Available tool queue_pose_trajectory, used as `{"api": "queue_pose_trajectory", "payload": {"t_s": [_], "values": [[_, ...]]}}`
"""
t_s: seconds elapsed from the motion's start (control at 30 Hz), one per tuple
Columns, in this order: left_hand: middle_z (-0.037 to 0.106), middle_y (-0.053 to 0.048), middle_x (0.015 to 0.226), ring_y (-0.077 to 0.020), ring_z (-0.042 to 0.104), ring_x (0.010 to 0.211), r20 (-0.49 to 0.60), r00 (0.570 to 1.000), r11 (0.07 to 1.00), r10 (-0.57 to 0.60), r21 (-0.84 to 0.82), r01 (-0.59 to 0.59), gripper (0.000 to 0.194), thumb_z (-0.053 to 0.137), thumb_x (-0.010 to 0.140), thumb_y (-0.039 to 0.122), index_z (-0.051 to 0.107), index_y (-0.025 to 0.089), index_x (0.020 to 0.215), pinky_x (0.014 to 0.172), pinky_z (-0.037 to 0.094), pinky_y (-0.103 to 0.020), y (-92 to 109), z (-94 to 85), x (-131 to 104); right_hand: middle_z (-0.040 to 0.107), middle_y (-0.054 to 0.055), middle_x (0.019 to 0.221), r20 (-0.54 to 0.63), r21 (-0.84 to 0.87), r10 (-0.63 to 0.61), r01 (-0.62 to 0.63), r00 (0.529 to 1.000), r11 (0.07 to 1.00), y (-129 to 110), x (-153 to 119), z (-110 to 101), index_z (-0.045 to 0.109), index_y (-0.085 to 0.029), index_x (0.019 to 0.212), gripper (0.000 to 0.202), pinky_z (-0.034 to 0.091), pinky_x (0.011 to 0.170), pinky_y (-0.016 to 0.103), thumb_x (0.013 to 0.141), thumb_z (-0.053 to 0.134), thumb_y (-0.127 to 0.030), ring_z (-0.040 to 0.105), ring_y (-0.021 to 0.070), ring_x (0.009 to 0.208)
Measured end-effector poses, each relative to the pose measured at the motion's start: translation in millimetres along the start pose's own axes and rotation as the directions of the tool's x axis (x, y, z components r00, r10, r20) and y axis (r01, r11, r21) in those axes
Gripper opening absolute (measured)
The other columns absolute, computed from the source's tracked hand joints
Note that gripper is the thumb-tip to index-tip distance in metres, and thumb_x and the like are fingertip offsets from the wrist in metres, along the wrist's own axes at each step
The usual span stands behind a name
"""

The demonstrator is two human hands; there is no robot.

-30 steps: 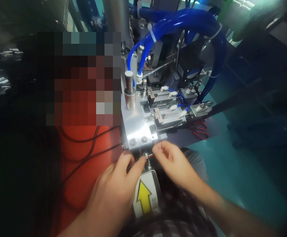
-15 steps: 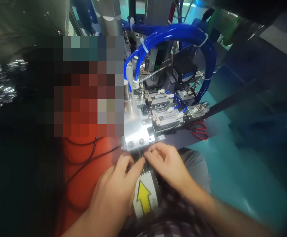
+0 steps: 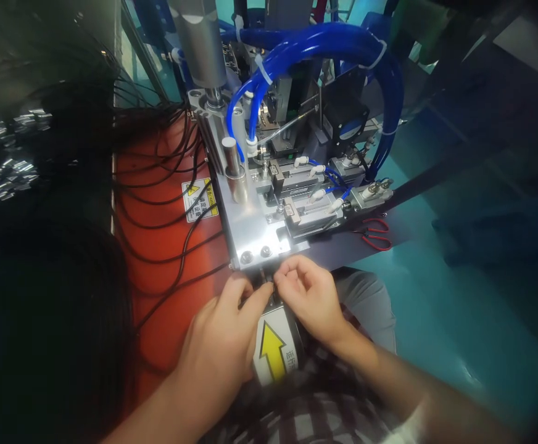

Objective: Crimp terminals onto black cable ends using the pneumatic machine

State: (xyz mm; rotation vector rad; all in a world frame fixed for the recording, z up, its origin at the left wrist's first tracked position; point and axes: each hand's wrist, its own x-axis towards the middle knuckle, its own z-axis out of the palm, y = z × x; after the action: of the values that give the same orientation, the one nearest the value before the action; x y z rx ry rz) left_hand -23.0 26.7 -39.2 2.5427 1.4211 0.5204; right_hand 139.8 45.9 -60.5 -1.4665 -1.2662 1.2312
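Observation:
My left hand (image 3: 232,314) is closed at the near edge of the metal plate (image 3: 255,237), thumb and index finger bent around a small dark part (image 3: 271,293). My right hand (image 3: 308,290) is pinched on the other side of that part, its fingertips close to my left thumb. Whatever sits between the fingertips is too small to name. Just below the hands is a white label (image 3: 276,348) with a yellow arrow on a rounded housing. Two round bolts (image 3: 256,253) show in the plate above the fingers.
Blue tubing (image 3: 338,40) arches over small pneumatic cylinders (image 3: 315,194). A metal post (image 3: 233,166) stands on the plate. Black cables (image 3: 171,246) cross the red surface (image 3: 167,216) at left. Red-handled scissors or pliers (image 3: 377,234) lie at right.
The view has shifted, so the machine appears slightly higher and the red surface with its cables shows more fully. Both hands stay at the plate's edge; my right fingers are curled more tightly.

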Motion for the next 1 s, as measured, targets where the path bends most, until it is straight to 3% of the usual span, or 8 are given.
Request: {"api": "queue_pose_trajectory", "payload": {"t_s": [0.2,0.43,0.6,0.83,1.0], "values": [[0.053,-0.004,0.089,-0.0150,0.059,0.063,0.003,1.000,1.000,0.003,-0.007,-0.003,0.036,0.038,0.087,0.009,0.049,0.021,0.120,0.052,0.047,-0.024,-1,1.1,0,0.053,-0.002,0.064,0.033,0.101,0.217,-0.219,0.976,0.970,-13,1,-3,0.056,-0.017,0.070,0.012,0.039,0.054,0.023,0.080,0.055,-0.025,0.046,0.0120,0.059],[0.052,-0.004,0.090,-0.0154,0.059,0.064,0.011,1.000,1.000,-0.014,-0.024,0.015,0.037,0.038,0.087,0.011,0.048,0.022,0.122,0.053,0.047,-0.025,-2,3.5,-2,0.050,-0.003,0.063,0.049,0.112,0.226,-0.230,0.973,0.967,-13,-1,-6,0.055,-0.017,0.072,0.013,0.035,0.052,0.022,0.080,0.056,-0.027,0.043,0.0111,0.059],[0.053,-0.004,0.088,-0.0154,0.058,0.061,0.020,1.000,1.000,-0.016,-0.026,0.017,0.037,0.040,0.087,0.011,0.053,0.020,0.120,0.051,0.047,-0.026,0,1.2,0,0.047,-0.005,0.057,0.195,0.198,0.465,-0.499,0.864,0.844,-13,7,-13,0.056,-0.015,0.067,0.017,0.028,0.049,0.022,0.078,0.059,-0.028,0.037,0.0087,0.051],[0.054,-0.004,0.088,-0.0162,0.059,0.064,0.053,0.997,0.998,-0.050,-0.046,0.053,0.040,0.039,0.086,0.012,0.056,0.022,0.121,0.054,0.049,-0.027,-2,4.3,-4,0.044,-0.005,0.058,0.251,0.284,0.298,-0.364,0.921,0.887,-1,4,-21,0.052,-0.017,0.064,0.033,0.027,0.051,0.024,0.084,0.059,-0.043,0.035,0.0091,0.052],[0.054,-0.004,0.092,-0.0160,0.058,0.065,0.064,0.994,0.994,-0.086,-0.065,0.090,0.046,0.037,0.086,0.012,0.053,0.026,0.127,0.057,0.051,-0.028,-6,10.0,-10,0.044,-0.006,0.057,0.263,0.242,0.286,-0.350,0.922,0.905,-5,3,-18,0.057,-0.016,0.073,0.024,0.026,0.048,0.023,0.081,0.063,-0.037,0.033,0.0078,0.049]]}}
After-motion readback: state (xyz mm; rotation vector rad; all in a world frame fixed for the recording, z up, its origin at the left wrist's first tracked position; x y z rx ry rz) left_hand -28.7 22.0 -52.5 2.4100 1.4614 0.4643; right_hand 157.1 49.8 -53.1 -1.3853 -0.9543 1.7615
